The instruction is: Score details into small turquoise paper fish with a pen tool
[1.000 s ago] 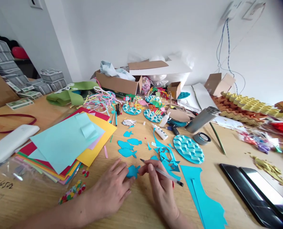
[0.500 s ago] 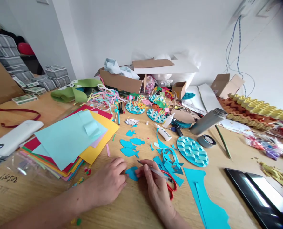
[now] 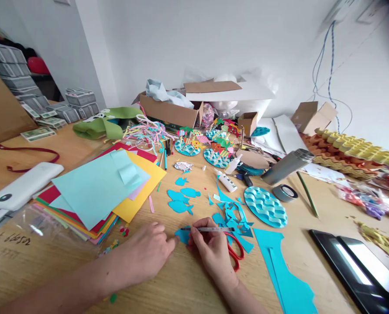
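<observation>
Blue paper (image 3: 182, 237) is flanked by the left hand (image 3: 148, 249), curled, grip hidden, and the right hand (image 3: 213, 249), a pen (image 3: 221, 229) held sideways over it.

Your left hand (image 3: 148, 252): lay back uppermost, loosely curled. Your right hand (image 3: 211, 249): pinched in a writing grip.

I'd call this a craft corner, though whether home or workshop I can't tell: coloured paper (image 3: 89, 192) fills the frame's left, cut-out fish (image 3: 180, 206) and a glue bottle (image 3: 227, 182) the middle, egg trays (image 3: 348, 150) the right, on one wooden table (image 3: 168, 290).
</observation>
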Demonstrator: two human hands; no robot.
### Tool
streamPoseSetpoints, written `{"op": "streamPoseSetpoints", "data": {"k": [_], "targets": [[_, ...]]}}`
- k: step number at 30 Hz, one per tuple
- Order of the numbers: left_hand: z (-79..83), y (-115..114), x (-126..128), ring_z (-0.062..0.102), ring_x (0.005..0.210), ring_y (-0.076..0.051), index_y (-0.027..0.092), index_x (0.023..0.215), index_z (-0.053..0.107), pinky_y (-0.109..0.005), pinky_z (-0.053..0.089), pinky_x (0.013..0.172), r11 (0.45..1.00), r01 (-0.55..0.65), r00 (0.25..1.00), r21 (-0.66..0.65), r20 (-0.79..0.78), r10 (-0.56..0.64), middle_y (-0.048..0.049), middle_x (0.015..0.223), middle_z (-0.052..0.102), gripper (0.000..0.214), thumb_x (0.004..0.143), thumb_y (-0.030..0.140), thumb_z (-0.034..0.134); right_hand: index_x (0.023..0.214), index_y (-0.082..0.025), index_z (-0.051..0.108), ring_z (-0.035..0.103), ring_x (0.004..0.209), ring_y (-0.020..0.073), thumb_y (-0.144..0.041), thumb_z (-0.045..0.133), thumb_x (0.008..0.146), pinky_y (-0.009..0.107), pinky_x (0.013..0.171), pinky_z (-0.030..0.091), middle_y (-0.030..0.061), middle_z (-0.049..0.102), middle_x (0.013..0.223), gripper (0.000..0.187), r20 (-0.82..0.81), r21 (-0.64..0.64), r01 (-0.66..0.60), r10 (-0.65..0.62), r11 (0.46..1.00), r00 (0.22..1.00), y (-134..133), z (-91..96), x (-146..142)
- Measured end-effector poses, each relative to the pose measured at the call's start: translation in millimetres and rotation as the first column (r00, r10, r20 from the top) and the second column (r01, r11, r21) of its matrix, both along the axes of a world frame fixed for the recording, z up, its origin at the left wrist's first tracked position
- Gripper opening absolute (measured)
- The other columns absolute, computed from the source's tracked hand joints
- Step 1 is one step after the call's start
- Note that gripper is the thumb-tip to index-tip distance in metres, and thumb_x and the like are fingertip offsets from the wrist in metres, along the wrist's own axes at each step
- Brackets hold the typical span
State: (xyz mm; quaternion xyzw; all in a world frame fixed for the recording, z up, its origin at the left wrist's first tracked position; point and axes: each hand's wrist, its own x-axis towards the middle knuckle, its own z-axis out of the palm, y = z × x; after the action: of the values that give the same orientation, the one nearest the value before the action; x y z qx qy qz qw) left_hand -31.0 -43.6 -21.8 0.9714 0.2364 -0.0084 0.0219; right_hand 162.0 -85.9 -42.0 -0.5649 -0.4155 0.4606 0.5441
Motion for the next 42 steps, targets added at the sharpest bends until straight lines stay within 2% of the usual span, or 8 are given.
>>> {"op": "streamPoseSetpoints", "data": {"k": [11,16,20,24,32,36,39,42], "targets": [[-9.6,-8,-3,0.06,0.088,-0.029,0.018,0.121,0.058,-0.042,0.044,0.079,0.998,-0.033,0.998,0.05,-0.042,0.035,-0.0063,0.082,0.066,0.027,0.095,0.018,0.054,0.078,-0.022,0.055,0.06,0.049,0.0171,-0.058,0.071,0.083,0.025,0.044,0.047,0.0007,0.062,0.06,0.04,0.035,-0.04,-0.025,0.026,0.999,0.999,-2,-2.3,-2],[-13.6,-16,-4,0.057,0.094,-0.029,0.018,0.12,0.06,-0.041,0.039,0.084,0.989,-0.087,0.996,0.117,-0.016,0.089,-0.0074,0.083,0.065,0.027,0.093,0.02,0.058,0.078,-0.022,0.055,0.06,0.048,0.0169,-0.06,0.07,0.083,0.025,0.043,0.047,0.0012,0.063,0.061,0.041,0.03,-0.049,-0.025,0.027,0.998,0.999,-2,-3.2,-3],[-22.8,-21,-7,0.055,0.1,-0.03,0.018,0.127,0.057,-0.043,0.035,0.09,0.981,-0.097,0.995,0.166,0.005,0.098,-0.0073,0.083,0.064,0.034,0.093,0.023,0.06,0.078,-0.022,0.055,0.06,0.048,0.0173,-0.061,0.069,0.083,0.025,0.043,0.046,0.001,0.062,0.059,0.042,0.036,-0.066,-0.026,0.028,0.998,0.999,0,-4.4,-3],[-27.2,-22,-7,0.054,0.098,-0.03,0.019,0.127,0.057,-0.042,0.035,0.086,0.981,-0.103,0.994,0.164,-0.005,0.105,-0.0071,0.084,0.063,0.034,0.094,0.027,0.06,0.078,-0.022,0.055,0.06,0.048,0.0175,-0.062,0.067,0.083,0.025,0.043,0.046,0.0016,0.063,0.059,0.043,0.054,-0.082,-0.021,0.025,0.996,0.998,0,-5.6,-2],[-27.7,-22,-2,0.052,0.095,-0.028,0.021,0.117,0.062,-0.041,0.035,0.079,0.976,-0.118,0.993,0.185,0.014,0.117,-0.0063,0.086,0.062,0.027,0.095,0.036,0.06,0.079,-0.022,0.054,0.059,0.048,0.0172,-0.061,0.067,0.085,0.025,0.044,0.046,0.0011,0.063,0.057,0.041,0.039,-0.077,-0.024,0.027,0.997,0.999,0,-8.1,-2],[-27.4,-22,-1,0.053,0.097,-0.028,0.02,0.116,0.063,-0.04,0.035,0.081,0.978,-0.121,0.993,0.171,0.034,0.117,-0.0069,0.089,0.063,0.029,0.097,0.042,0.058,0.079,-0.022,0.053,0.059,0.048,0.0169,-0.061,0.066,0.085,0.025,0.044,0.046,0.0006,0.063,0.058,0.041,0.043,-0.084,-0.023,0.027,0.996,0.999,0,-8.6,-2],[-22.3,-24,0,0.054,0.096,-0.028,0.018,0.118,0.063,-0.039,0.037,0.081,0.98,-0.131,0.991,0.153,0.03,0.128,-0.0083,0.092,0.064,0.036,0.095,0.046,0.06,0.08,-0.022,0.053,0.059,0.049,0.0172,-0.06,0.066,0.086,0.025,0.044,0.046,0.0009,0.063,0.059,0.041,0.058,-0.082,-0.021,0.026,0.996,0.998,0,-8.4,-2],[-14.0,-25,3,0.057,0.092,-0.028,0.017,0.119,0.063,-0.039,0.041,0.077,0.985,-0.13,0.99,0.109,-0.041,0.135,-0.0087,0.091,0.066,0.037,0.093,0.044,0.064,0.08,-0.022,0.054,0.059,0.049,0.0177,-0.06,0.064,0.087,0.026,0.045,0.047,0.0008,0.063,0.058,0.04,0.069,-0.083,-0.029,0.035,0.996,0.997,0,-7.8,-2]]}}
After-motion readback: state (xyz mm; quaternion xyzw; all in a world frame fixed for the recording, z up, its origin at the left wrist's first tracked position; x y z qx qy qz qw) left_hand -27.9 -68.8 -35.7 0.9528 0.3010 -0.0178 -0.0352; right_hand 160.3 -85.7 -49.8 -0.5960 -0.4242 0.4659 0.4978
